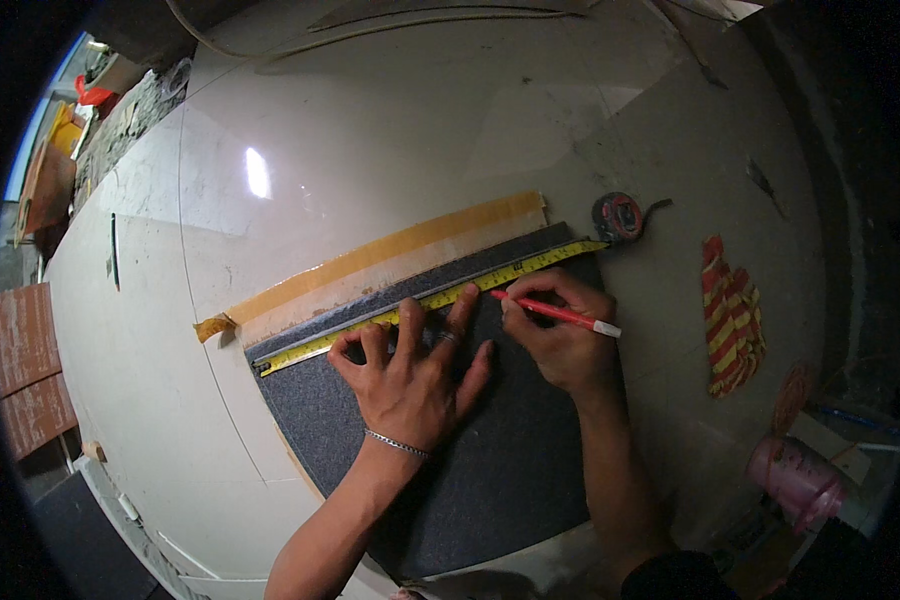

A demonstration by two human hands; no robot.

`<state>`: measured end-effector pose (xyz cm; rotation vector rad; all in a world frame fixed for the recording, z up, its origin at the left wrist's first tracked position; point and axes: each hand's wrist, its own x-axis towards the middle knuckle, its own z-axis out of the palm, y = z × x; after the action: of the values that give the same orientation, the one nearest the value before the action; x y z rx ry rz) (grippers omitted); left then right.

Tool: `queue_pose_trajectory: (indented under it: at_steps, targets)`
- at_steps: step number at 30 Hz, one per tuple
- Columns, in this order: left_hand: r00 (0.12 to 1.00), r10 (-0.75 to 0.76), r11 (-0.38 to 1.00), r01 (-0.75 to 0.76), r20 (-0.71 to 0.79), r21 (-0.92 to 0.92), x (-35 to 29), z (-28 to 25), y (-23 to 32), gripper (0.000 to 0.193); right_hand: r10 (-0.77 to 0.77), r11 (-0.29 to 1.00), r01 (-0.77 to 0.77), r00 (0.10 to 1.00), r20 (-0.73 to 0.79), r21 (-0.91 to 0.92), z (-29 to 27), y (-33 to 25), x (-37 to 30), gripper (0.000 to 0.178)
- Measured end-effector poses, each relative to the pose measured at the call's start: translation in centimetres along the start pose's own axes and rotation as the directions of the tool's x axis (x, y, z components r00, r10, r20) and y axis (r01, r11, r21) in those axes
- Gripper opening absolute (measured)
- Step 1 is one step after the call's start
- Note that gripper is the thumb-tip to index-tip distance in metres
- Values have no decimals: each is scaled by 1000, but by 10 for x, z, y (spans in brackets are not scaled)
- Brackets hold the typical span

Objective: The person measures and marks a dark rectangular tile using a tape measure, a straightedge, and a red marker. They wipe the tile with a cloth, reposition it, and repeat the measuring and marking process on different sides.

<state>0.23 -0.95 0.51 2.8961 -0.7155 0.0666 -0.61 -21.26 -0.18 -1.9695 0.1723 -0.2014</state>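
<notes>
Left hand (410, 375) spread flat pinning yellow tape measure (430, 298) on grey carpet piece (470, 470), right hand (560, 335) just beside, pinching red pen (555, 313), tip at the tape

Carpet, tape and hands on the floor

The carpet (470, 470) lay on the floor (390, 130), the tape (440, 297) along its far edge, its case (617, 216) off the right end. The left hand (415, 375) pressed the tape; the right hand (560, 335), beside it, held a pen (555, 313). A strip (390, 255) lay behind.
</notes>
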Motion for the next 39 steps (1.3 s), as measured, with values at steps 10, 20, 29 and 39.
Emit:
queue_pose_trajectory:
  at_steps: [10, 20, 29, 39]
  targets:
    - [1000, 10, 1000, -9, -23, 24, 0, -2, 0, 61, 81, 996, -81, 997, 15, 44, 0, 0, -1, 16]
    - [997, 11, 1000, -13, -79, -27, 2, -1, -1, 60, 159, 924, -171, 985, 64, 342, -10, 3, -1, 13]
    - [997, 5, 1000, -4, -83, 14, -2, -4, 2, 56, -147, 763, 217, 976, 163, -609, -131, 8, 63, 58]
    - [950, -149, 983, 112, -274, -147, -8, -10, -40, 43, 82, 476, 288, 926, 369, -831, -143, -89, 73, 81]
